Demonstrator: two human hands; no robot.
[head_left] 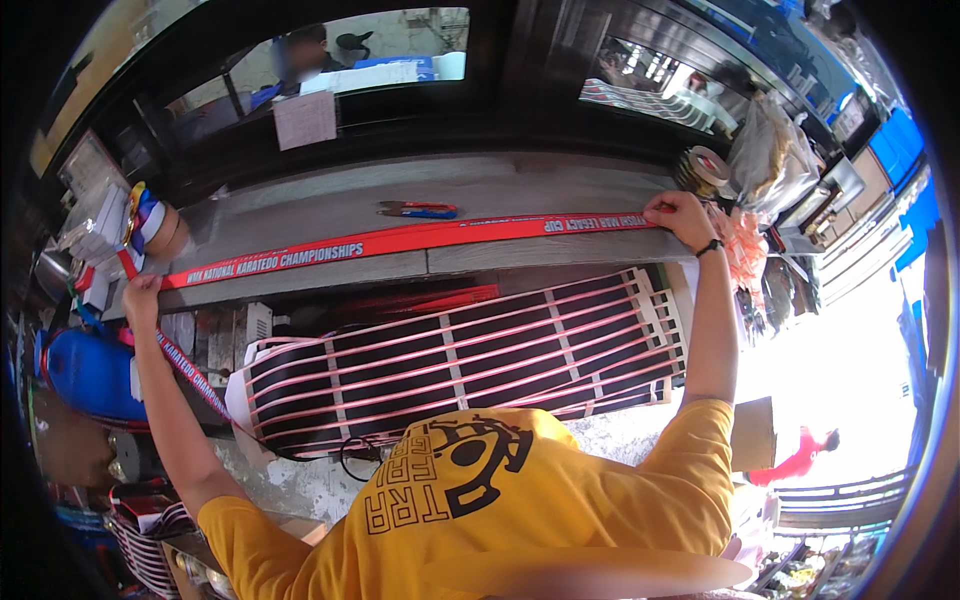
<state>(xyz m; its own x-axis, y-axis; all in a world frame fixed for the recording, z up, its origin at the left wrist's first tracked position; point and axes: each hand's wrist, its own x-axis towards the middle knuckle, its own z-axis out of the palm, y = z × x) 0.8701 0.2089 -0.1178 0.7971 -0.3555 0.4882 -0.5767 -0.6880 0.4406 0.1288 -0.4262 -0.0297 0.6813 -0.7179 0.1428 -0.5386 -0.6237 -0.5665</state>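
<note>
A long red printed ribbon is stretched taut across the grey ledge, with white lettering along it. My left hand pinches it near the ledge's left end. From that hand a loose length with a darker printed side hangs down past my forearm. At the far right my right hand is closed on the other end, fingertips pressed together. Just beyond the ribbon's middle lies a small hand tool with red and blue handles, touched by neither hand.
Below the ledge lies a stack of dark sheets with pale strips. Tape rolls and a clear plastic bag stand at the right. A blue container is at the left. Beyond the window a person is visible.
</note>
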